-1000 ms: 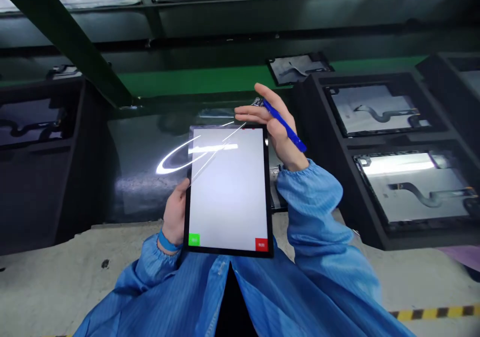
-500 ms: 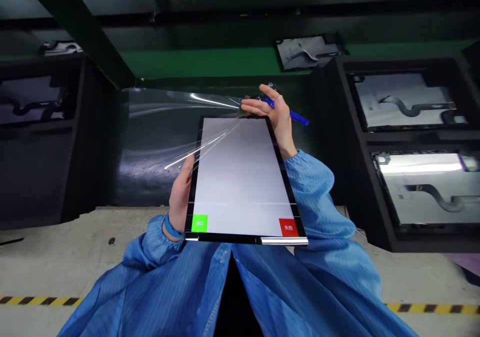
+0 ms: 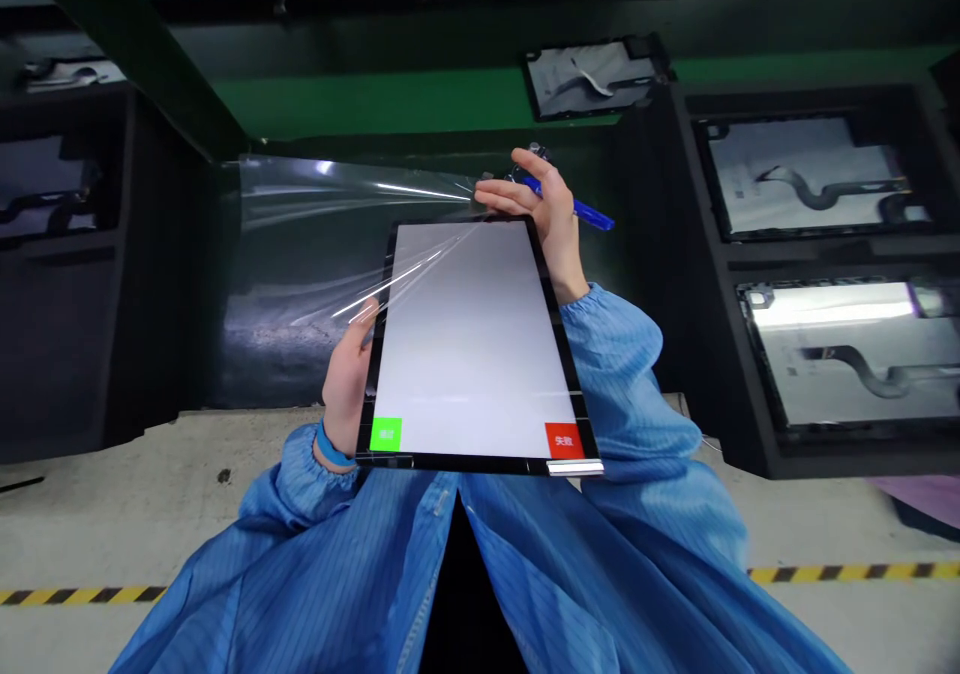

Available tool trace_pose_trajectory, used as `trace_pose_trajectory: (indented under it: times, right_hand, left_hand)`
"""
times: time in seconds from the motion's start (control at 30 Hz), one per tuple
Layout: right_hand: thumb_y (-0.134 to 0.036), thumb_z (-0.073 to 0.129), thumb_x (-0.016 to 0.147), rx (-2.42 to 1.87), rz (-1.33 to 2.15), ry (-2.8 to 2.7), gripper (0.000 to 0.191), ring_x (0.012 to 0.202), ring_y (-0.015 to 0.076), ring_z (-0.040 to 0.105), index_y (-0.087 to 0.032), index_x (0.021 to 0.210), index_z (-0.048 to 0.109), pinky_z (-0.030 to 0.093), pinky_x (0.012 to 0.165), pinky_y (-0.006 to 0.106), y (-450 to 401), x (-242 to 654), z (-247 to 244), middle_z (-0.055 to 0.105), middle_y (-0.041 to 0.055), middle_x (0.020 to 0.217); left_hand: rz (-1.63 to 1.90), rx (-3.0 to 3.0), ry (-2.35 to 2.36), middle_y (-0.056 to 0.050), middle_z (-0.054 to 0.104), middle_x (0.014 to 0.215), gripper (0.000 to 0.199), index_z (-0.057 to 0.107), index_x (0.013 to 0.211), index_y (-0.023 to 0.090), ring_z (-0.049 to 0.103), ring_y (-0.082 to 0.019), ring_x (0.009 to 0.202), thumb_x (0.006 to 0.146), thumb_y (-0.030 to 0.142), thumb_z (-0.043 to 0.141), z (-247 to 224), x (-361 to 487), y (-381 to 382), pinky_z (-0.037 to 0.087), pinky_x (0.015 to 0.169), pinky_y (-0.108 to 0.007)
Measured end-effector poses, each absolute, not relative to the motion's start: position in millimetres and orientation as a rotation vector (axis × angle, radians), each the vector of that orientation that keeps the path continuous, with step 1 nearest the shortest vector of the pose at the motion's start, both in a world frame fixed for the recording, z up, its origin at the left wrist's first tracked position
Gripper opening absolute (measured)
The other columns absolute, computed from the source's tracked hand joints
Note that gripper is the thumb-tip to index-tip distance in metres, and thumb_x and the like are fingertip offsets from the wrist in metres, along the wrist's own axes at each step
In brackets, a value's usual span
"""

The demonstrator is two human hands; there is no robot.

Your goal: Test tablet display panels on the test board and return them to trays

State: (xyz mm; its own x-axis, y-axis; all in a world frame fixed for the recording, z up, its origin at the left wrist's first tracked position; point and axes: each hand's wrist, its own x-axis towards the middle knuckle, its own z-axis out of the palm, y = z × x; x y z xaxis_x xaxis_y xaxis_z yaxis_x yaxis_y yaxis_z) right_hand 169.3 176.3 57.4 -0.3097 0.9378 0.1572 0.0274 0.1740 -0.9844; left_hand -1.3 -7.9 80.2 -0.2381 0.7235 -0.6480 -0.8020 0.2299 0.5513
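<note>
A black-framed screen point(image 3: 472, 344), lit white with a green square at its lower left and a red one at its lower right, is held up in front of me. My left hand point(image 3: 349, 384) grips its left edge, thumb at the front. At the top right corner, my right hand point(image 3: 551, 219) pinches a corner of clear film point(image 3: 322, 189) between thumb and fingertips. Creased and shiny, the film stretches away to the left and over the screen's upper left part. A blue pen-like object point(image 3: 592, 216) shows behind my right hand.
Black foam trays point(image 3: 739, 259) at the right hold two panels point(image 3: 810, 176) with ribbon cables. Another foam tray point(image 3: 60, 244) with a panel stands at the left. One more panel point(image 3: 592, 79) lies at the back on a green surface point(image 3: 367, 104).
The view has shifted slightly, so the screen, both hands and the surroundings appear a little higher and mostly further left. Both hands keep their holds, and the screen still shows the same colours.
</note>
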Motion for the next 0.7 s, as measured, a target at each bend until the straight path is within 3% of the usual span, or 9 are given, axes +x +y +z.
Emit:
trace_pose_trajectory:
  times: [0.1, 0.2, 0.3, 0.4, 0.47, 0.53, 0.6, 0.67, 0.7]
  right_hand:
    - [-0.060, 0.023, 0.103, -0.952, 1.345, -1.418, 0.055, 0.118, 0.0227, 0.069, -0.020, 0.136, 0.041, 0.055, 0.103, 0.040, 176.7, 167.0, 61.2, 0.072, 0.0105, 0.121]
    - [-0.048, 0.014, 0.107, -0.973, 1.400, -1.392, 0.047, 0.107, 0.0176, 0.073, -0.019, 0.127, 0.045, 0.056, 0.100, 0.033, 183.4, 172.0, 66.7, 0.076, 0.0075, 0.113]
    - [-0.036, 0.013, 0.108, -0.934, 1.263, -1.421, 0.037, 0.095, 0.0115, 0.074, -0.022, 0.115, 0.047, 0.056, 0.098, 0.028, 184.2, 185.0, 81.0, 0.075, 0.0039, 0.116]
    - [-0.029, 0.031, 0.106, -0.829, 0.801, -1.430, 0.018, 0.093, 0.0112, 0.074, -0.027, 0.112, 0.048, 0.059, 0.092, 0.029, 165.2, 195.1, 105.9, 0.075, -0.0006, 0.108]
    - [-0.027, 0.037, 0.106, -0.761, 0.621, -1.619, 0.018, 0.094, 0.0155, 0.074, -0.029, 0.111, 0.054, 0.061, 0.090, 0.036, 142.8, 194.3, 120.9, 0.074, -0.0011, 0.099]
    - [-0.036, 0.048, 0.103, -0.641, 0.513, -2.079, 0.018, 0.120, 0.0248, 0.067, -0.031, 0.116, 0.061, 0.056, 0.105, 0.049, 118.6, 187.4, 127.1, 0.072, 0.0019, 0.119]
    - [-0.045, 0.069, 0.092, -0.514, 0.397, -2.508, 0.039, 0.145, 0.0374, 0.043, -0.027, 0.125, 0.061, 0.040, 0.119, 0.064, 97.7, 177.7, 122.0, 0.059, 0.0071, 0.145]
    - [-0.041, 0.078, 0.085, -0.481, 0.302, -2.689, 0.049, 0.150, 0.0430, 0.031, -0.023, 0.127, 0.062, 0.031, 0.119, 0.073, 82.7, 170.3, 109.7, 0.049, 0.0121, 0.154]
    - [-0.034, 0.076, 0.087, -0.494, 0.256, -2.692, 0.040, 0.149, 0.0417, 0.033, -0.022, 0.123, 0.063, 0.033, 0.118, 0.073, 77.3, 168.8, 103.2, 0.050, 0.0126, 0.154]
  left_hand:
    - [1.469, -0.034, 1.254, 0.007, 0.078, 0.103, 0.033, 0.076, 0.094, 0.026, 0.054, -0.019, 0.136, 0.076, 0.000, 0.067, 75.2, -7.7, -3.3, 0.048, 0.103, -0.019]
    - [1.475, 0.005, 1.390, 0.009, 0.076, 0.084, 0.037, 0.073, 0.084, 0.025, 0.062, -0.017, 0.127, 0.072, -0.008, 0.061, 69.0, -11.7, -1.1, 0.050, 0.101, -0.021]
    - [1.462, -0.033, 1.374, 0.006, 0.074, 0.077, 0.025, 0.071, 0.083, 0.022, 0.069, -0.021, 0.115, 0.078, 0.001, 0.059, 63.3, -11.3, -0.9, 0.056, 0.095, -0.028]
    - [1.371, -0.121, 1.175, -0.001, 0.078, 0.088, 0.016, 0.073, 0.089, 0.019, 0.071, -0.031, 0.109, 0.085, 0.023, 0.058, 63.3, -8.3, -0.6, 0.060, 0.091, -0.039]
    - [1.320, -0.165, 1.042, -0.004, 0.079, 0.094, 0.026, 0.074, 0.098, 0.017, 0.071, -0.034, 0.108, 0.086, 0.031, 0.055, 66.8, -6.4, -0.2, 0.060, 0.091, -0.042]
    - [1.319, -0.179, 0.995, -0.005, 0.079, 0.097, 0.034, 0.073, 0.108, 0.017, 0.071, -0.034, 0.110, 0.083, 0.031, 0.054, 70.9, -5.3, 0.0, 0.059, 0.091, -0.044]
    - [1.315, -0.177, 0.975, -0.004, 0.080, 0.101, 0.040, 0.072, 0.114, 0.018, 0.070, -0.035, 0.113, 0.080, 0.031, 0.054, 73.7, -4.9, -0.6, 0.059, 0.093, -0.045]
    - [1.309, -0.162, 0.966, -0.003, 0.080, 0.104, 0.042, 0.072, 0.114, 0.019, 0.068, -0.037, 0.116, 0.077, 0.031, 0.055, 74.5, -5.7, -2.0, 0.058, 0.095, -0.047]
    - [1.313, -0.157, 0.967, -0.003, 0.080, 0.103, 0.042, 0.072, 0.113, 0.019, 0.068, -0.037, 0.116, 0.076, 0.031, 0.056, 74.3, -6.4, -2.8, 0.058, 0.095, -0.048]
